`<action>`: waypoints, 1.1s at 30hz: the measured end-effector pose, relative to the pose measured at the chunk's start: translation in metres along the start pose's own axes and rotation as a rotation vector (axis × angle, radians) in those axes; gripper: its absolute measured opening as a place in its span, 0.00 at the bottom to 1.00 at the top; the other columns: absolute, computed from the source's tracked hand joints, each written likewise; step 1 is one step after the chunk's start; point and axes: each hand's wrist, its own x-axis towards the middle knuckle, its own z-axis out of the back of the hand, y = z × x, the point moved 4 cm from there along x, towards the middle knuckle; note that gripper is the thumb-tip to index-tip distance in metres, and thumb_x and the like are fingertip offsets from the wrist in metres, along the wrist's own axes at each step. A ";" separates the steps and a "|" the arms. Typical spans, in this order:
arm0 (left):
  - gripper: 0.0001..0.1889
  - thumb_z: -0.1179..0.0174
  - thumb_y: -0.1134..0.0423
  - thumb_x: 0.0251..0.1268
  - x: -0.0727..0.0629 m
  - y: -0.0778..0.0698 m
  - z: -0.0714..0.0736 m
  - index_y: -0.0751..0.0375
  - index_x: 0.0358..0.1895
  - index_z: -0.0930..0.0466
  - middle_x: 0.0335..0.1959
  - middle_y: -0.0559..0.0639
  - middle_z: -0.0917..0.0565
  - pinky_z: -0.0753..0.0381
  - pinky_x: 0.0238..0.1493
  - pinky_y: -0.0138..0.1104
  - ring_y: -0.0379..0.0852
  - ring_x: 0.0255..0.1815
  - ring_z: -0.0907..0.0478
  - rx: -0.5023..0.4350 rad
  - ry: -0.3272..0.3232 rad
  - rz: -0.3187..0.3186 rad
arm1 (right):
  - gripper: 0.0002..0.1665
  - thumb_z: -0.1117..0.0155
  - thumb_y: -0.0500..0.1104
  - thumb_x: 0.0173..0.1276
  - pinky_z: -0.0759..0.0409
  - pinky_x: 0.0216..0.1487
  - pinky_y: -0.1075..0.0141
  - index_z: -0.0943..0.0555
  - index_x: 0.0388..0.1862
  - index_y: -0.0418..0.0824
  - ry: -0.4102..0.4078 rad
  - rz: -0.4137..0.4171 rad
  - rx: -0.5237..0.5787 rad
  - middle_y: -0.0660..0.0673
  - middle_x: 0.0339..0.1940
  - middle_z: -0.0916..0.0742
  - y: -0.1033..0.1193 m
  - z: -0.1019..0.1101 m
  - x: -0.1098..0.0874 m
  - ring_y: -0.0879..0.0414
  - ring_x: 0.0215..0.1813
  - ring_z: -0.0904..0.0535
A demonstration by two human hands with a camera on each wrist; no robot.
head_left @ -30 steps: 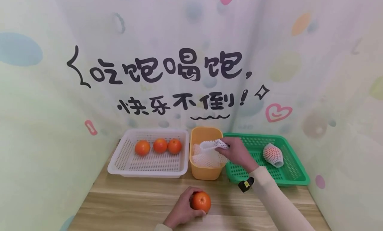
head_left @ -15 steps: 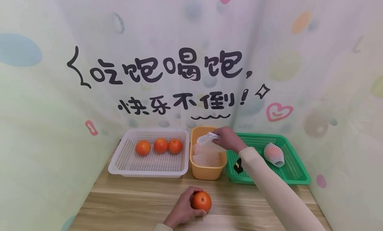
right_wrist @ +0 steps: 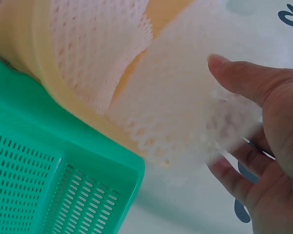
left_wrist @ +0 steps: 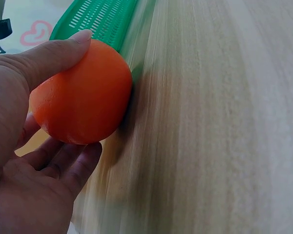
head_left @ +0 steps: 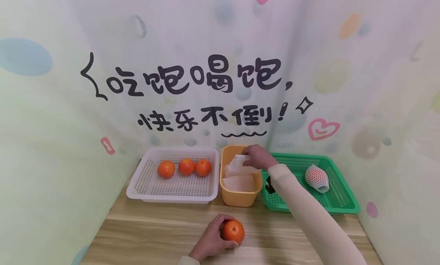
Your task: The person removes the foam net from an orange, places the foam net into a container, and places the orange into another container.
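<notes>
My left hand [head_left: 212,239] holds an orange [head_left: 234,232] low at the front of the table, thumb on one side and fingers round the other. The left wrist view shows this orange [left_wrist: 85,97] bare and smooth. Above the yellow bin [head_left: 240,199], my right hand [head_left: 258,157] has a white foam fruit net [head_left: 238,164] at its fingertips. Up close the foam net [right_wrist: 171,92] is blurred and runs between thumb and fingers, its lower part over the bin's rim. More foam nets [head_left: 238,183] lie inside the bin.
Left of the bin, a white basket [head_left: 178,199] contains three bare oranges [head_left: 186,167]. A green basket [head_left: 309,208] at the right contains one net-wrapped fruit [head_left: 316,178], and my right forearm crosses its near left corner. A printed curtain [head_left: 192,36] hangs behind.
My right hand has moved back and slightly left over the bin, and the foam net at its fingers now hangs more upright. The left hand and its orange stay in place.
</notes>
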 end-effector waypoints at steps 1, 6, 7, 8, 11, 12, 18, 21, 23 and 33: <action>0.36 0.18 0.54 0.48 0.000 0.000 0.000 0.49 0.62 0.25 0.59 0.48 0.23 0.21 0.54 0.30 0.38 0.54 0.22 0.002 0.000 0.004 | 0.22 0.24 0.43 0.65 0.14 0.54 0.56 0.15 0.57 0.40 -0.001 -0.007 -0.005 0.43 0.53 0.11 -0.001 0.001 0.000 0.50 0.50 0.16; 0.36 0.19 0.54 0.48 0.002 0.000 -0.001 0.47 0.62 0.25 0.59 0.47 0.23 0.21 0.54 0.30 0.38 0.53 0.22 0.006 0.000 0.015 | 0.31 0.24 0.45 0.65 0.22 0.68 0.47 0.20 0.65 0.39 -0.039 -0.023 -0.025 0.37 0.66 0.18 -0.006 0.004 -0.004 0.41 0.67 0.23; 0.36 0.19 0.54 0.48 0.002 0.000 -0.002 0.47 0.62 0.25 0.59 0.47 0.23 0.21 0.54 0.30 0.38 0.53 0.22 0.006 0.000 0.015 | 0.32 0.24 0.46 0.64 0.23 0.70 0.47 0.21 0.66 0.40 -0.050 -0.025 -0.027 0.37 0.68 0.19 -0.008 0.004 -0.005 0.40 0.69 0.24; 0.36 0.19 0.54 0.48 0.002 0.000 -0.002 0.47 0.62 0.25 0.59 0.47 0.23 0.21 0.54 0.30 0.39 0.54 0.22 0.005 0.000 0.016 | 0.34 0.24 0.47 0.64 0.24 0.70 0.46 0.22 0.67 0.41 -0.063 -0.028 -0.029 0.36 0.69 0.20 -0.009 0.005 -0.007 0.40 0.70 0.25; 0.36 0.19 0.54 0.48 0.003 -0.001 -0.002 0.47 0.62 0.25 0.59 0.47 0.22 0.20 0.54 0.30 0.39 0.54 0.22 0.011 0.001 0.011 | 0.37 0.23 0.50 0.63 0.25 0.71 0.44 0.23 0.68 0.42 -0.092 -0.039 -0.014 0.36 0.71 0.22 -0.012 0.007 -0.011 0.38 0.71 0.27; 0.36 0.18 0.54 0.48 0.002 -0.001 -0.002 0.47 0.62 0.25 0.59 0.47 0.22 0.20 0.54 0.30 0.39 0.54 0.22 0.013 0.000 0.009 | 0.38 0.23 0.51 0.63 0.25 0.71 0.44 0.24 0.69 0.42 -0.098 -0.043 -0.005 0.36 0.71 0.22 -0.013 0.007 -0.013 0.38 0.72 0.28; 0.37 0.18 0.52 0.48 0.000 0.000 -0.002 0.48 0.63 0.26 0.59 0.46 0.22 0.20 0.55 0.32 0.39 0.55 0.22 0.055 -0.027 -0.013 | 0.42 0.24 0.56 0.63 0.28 0.73 0.42 0.27 0.73 0.44 -0.114 -0.058 0.041 0.38 0.75 0.26 -0.014 0.005 -0.029 0.38 0.75 0.31; 0.37 0.18 0.51 0.48 -0.001 -0.001 0.001 0.47 0.63 0.25 0.58 0.44 0.22 0.20 0.55 0.32 0.39 0.56 0.23 0.079 -0.063 -0.010 | 0.43 0.24 0.57 0.63 0.28 0.73 0.40 0.28 0.74 0.45 -0.119 -0.051 0.057 0.37 0.76 0.27 -0.010 0.003 -0.037 0.37 0.76 0.32; 0.37 0.18 0.51 0.47 -0.002 -0.003 0.005 0.47 0.63 0.25 0.58 0.43 0.21 0.20 0.55 0.32 0.39 0.56 0.23 0.089 -0.086 -0.013 | 0.44 0.23 0.56 0.62 0.27 0.71 0.40 0.28 0.74 0.46 -0.128 -0.041 0.070 0.38 0.76 0.27 -0.006 0.001 -0.042 0.36 0.76 0.32; 0.37 0.21 0.45 0.51 -0.007 -0.022 0.036 0.43 0.65 0.25 0.59 0.42 0.20 0.18 0.55 0.34 0.42 0.57 0.24 0.105 -0.140 -0.001 | 0.43 0.22 0.54 0.61 0.22 0.69 0.45 0.28 0.72 0.45 -0.165 0.072 0.106 0.41 0.73 0.24 0.021 -0.022 -0.062 0.42 0.71 0.27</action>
